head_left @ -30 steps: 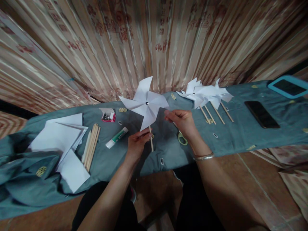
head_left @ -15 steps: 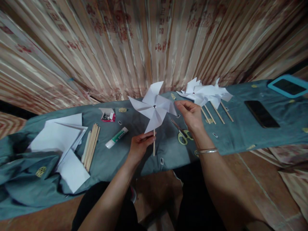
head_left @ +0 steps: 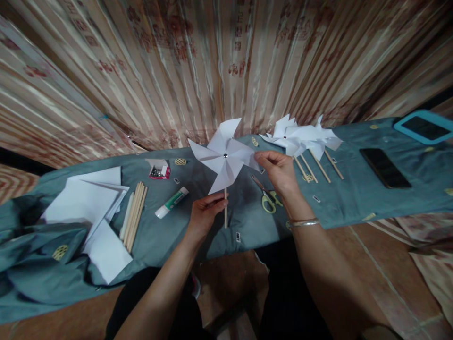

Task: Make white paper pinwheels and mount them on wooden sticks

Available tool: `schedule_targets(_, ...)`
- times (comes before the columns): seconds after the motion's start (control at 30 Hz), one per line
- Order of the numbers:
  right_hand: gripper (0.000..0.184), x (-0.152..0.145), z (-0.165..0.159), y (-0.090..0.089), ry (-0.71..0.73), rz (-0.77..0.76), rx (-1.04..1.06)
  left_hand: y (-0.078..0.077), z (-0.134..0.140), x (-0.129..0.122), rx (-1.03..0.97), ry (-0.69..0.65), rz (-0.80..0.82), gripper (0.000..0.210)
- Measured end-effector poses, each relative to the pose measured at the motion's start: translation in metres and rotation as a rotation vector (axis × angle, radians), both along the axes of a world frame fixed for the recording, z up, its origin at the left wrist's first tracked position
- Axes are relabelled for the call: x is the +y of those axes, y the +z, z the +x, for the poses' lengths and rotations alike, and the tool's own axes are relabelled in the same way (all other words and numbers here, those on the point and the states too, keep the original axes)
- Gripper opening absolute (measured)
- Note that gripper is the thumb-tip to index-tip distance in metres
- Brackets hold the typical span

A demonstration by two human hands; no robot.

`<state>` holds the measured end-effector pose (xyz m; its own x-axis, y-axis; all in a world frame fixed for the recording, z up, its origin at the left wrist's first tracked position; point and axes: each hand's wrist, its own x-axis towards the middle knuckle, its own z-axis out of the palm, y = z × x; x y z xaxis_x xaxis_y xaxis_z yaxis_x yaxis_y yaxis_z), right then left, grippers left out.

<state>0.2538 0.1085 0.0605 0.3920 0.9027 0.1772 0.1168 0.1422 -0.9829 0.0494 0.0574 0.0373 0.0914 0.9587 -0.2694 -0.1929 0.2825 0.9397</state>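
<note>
A white paper pinwheel (head_left: 231,163) with a shiny pin at its centre stands upright in front of me. My left hand (head_left: 205,212) pinches its wooden stick (head_left: 225,219) just below the blades. At the right blade's edge, the thumb and fingers of my right hand (head_left: 281,172) are closed on the paper. Below that hand lie scissors (head_left: 269,200) with yellow-green handles, partly covered by it. Behind it, several finished pinwheels (head_left: 300,137) rest in an overlapping row, their sticks pointing toward me.
Left of my hands are a glue stick (head_left: 171,203), an open red box of pins (head_left: 160,171), several wooden sticks (head_left: 135,215) and white paper sheets (head_left: 85,200). A black phone (head_left: 385,167) and a blue-framed device (head_left: 424,126) lie right on the green cloth (head_left: 347,203). A curtain (head_left: 212,61) hangs behind.
My right hand has shifted slightly left and down, and its fingertips now overlap the blade's edge. The pinwheel has moved a little left and turned very slightly.
</note>
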Motion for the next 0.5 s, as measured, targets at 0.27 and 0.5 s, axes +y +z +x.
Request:
schedule_targets(0.27,0.021,-0.002,-0.006,0.001,0.055,-0.028,0.039,0.001,-0.002,0.002,0.013,0.025,0.002,0.024)
schedule_targets(0.5,0.028,-0.004,-0.014,-0.001,0.132,-0.067,0.071,0.002,-0.002,0.002,-0.013,0.07,0.0,0.027)
